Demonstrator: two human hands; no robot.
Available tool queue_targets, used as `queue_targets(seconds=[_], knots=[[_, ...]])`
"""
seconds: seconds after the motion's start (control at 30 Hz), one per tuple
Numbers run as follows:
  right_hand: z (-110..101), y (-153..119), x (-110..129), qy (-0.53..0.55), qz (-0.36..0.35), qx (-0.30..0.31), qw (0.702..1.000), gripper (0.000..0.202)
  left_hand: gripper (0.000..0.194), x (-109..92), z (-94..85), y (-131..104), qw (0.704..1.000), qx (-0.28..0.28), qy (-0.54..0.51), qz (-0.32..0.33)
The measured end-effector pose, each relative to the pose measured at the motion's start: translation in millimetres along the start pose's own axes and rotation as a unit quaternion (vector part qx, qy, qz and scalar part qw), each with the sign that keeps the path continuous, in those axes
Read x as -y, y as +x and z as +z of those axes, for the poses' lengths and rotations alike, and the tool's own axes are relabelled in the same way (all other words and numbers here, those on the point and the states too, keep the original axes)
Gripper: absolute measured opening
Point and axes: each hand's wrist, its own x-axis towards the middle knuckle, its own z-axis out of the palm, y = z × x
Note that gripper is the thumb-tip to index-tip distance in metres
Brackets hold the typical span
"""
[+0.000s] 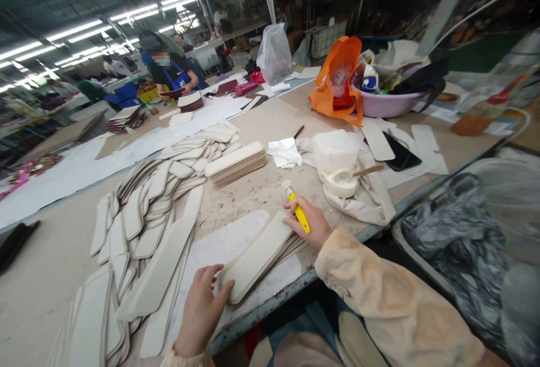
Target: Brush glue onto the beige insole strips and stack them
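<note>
My right hand (311, 222) is closed around a paintbrush with a yellow handle (302, 219), its pale bristles pointing away from me. The same hand's fingertips touch the far right end of a stack of long, round-ended off-white panels (257, 257). At the near left end of that stack rests my left hand (203, 302), thumb and fingers apart against the panels' edge. Under the stack lies a white sheet (211, 246). Beyond the brush a small round tub (342, 184) of pale paste has a wooden-handled tool across it.
Heaps of loose off-white panels (160, 204) spread over the left, beside a neat panel stack (236, 165). Crumpled paper (285, 153), a black phone (396, 150), an orange bag (337, 80) and a purple basin (386, 105) lie farther back. A co-worker (169, 68) works across the table.
</note>
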Motion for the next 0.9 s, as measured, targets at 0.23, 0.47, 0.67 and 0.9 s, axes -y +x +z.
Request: queue_targets(seconds=[0.23, 0.47, 0.67, 0.9], knots=[[8, 4, 10, 0.135, -0.012, -0.015, 0.991, 0.032, 0.054, -47, -11.6, 41, 0.992, 0.039, -0.098, 0.063], [6, 9, 18, 0.241, -0.007, -0.022, 0.97, 0.034, 0.033, -93, 8.9, 76, 0.964, 0.18, -0.173, 0.094], [-6, 7, 20, 0.259, -0.01, -0.031, 0.965, 0.036, 0.03, -108, 8.0, 58, 0.95, 0.193, -0.239, 0.047], [-14, 6, 17, 0.321, -0.027, -0.018, 0.946, 0.036, 0.033, -133, 21.0, 28, 0.945, 0.166, -0.282, 0.014]])
